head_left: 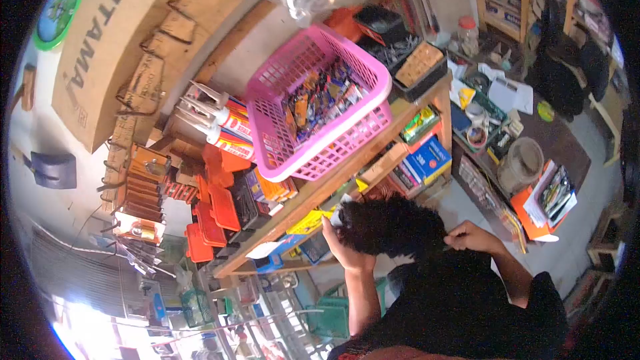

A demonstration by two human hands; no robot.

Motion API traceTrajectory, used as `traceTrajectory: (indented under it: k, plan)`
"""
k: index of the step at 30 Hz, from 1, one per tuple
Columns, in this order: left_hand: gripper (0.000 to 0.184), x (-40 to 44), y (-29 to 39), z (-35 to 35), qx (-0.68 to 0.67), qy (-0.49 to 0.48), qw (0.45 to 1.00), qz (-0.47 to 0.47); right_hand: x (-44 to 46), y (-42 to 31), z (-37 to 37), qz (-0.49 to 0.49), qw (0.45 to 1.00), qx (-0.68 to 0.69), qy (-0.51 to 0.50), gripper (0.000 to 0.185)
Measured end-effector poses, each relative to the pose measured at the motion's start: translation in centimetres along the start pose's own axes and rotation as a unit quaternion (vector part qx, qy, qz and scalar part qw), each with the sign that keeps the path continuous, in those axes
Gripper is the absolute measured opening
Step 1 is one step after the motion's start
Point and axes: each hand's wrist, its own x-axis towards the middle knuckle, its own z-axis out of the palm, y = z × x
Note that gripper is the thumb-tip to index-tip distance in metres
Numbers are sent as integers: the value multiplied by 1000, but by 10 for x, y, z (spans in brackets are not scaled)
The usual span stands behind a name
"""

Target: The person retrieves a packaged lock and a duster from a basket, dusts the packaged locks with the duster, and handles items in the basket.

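Black and shaggy, with a ragged, hair-like outline and no shine, the dark mass (393, 225) sits between the two hands; its hidden side and exact nature cannot be made out. The left hand (339, 243) is raised at its 9 o'clock side, beside a small pale piece (338, 213); whether it grips anything, I cannot tell. The right hand (465, 235) is well apart from the left, at 3 o'clock, fingers curled and pinched together at the mass's edge. Black clothing (467, 307) fills 5 o'clock.

Beyond the left hand, the wooden shelf edge (310, 195) runs slantwise close by, crowding that side. At 11 o'clock a pink basket (303, 168) of small packets rests on the shelf; red cases (222, 207) stand at 9. A blue box (427, 160) sits at 1 o'clock.

Room opens at 2 to 3 o'clock, where pale floor (481, 208) shows before the brown table (567, 143) with its cloudy tub (521, 165). At 7 lies green plastic (330, 315).
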Motion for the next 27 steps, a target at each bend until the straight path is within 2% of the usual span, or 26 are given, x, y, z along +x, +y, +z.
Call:
traceTrajectory:
  k: [1, 2, 5, 9, 10, 11, 12, 13, 14, 15, 16, 22, 27]
  plan:
    - [68, 2, 0, -5, -16, -2, 1000, 8, 0, 0, 0, 2, 1000, -1, -1, 42]
    - [68, 6, -1, -12, -32, -3, 999, 14, 7, 17, -5, -40, 998, -54, -8, 43]
    - [65, 10, 10, -2, -55, -7, 998, -6, 6, -13, 2, -9, 1000, -20, 7, 44]
    - [64, 17, 19, -11, -107, 4, 994, -13, 22, -1, 5, -36, 997, -63, 16, 45]
    - [64, 20, 21, -15, -137, 5, 990, -13, 20, -26, 10, -23, 999, -26, -6, 44]
    - [64, 22, 23, -18, -167, 6, 986, -12, 33, 4, 3, -11, 997, -68, -21, 44]
    - [64, 23, 27, -21, -175, 23, 984, -25, 35, -12, 8, 0, 998, -47, -29, 44]
    - [63, 23, 32, -23, -184, 5, 983, -22, 36, -28, 13, 12, 999, -27, -38, 45]
    - [62, 22, 38, -25, -192, -12, 981, -18, 45, -21, 10, -14, 996, -73, -46, 46]
    - [62, 21, 43, -27, -199, -29, 979, -15, 53, -21, 10, 10, 996, -45, -74, 47]
    - [62, 22, 46, -29, -165, 15, 986, 14, 58, -23, 8, 11, 995, -66, -73, 47]
    - [66, 28, 61, -57, -153, 66, 984, 61, 82, -52, 18, 18, 989, -121, -85, 45]
    - [65, 19, 76, -56, -159, 64, 983, 65, 91, -52, 26, 44, 989, -128, -64, 45]
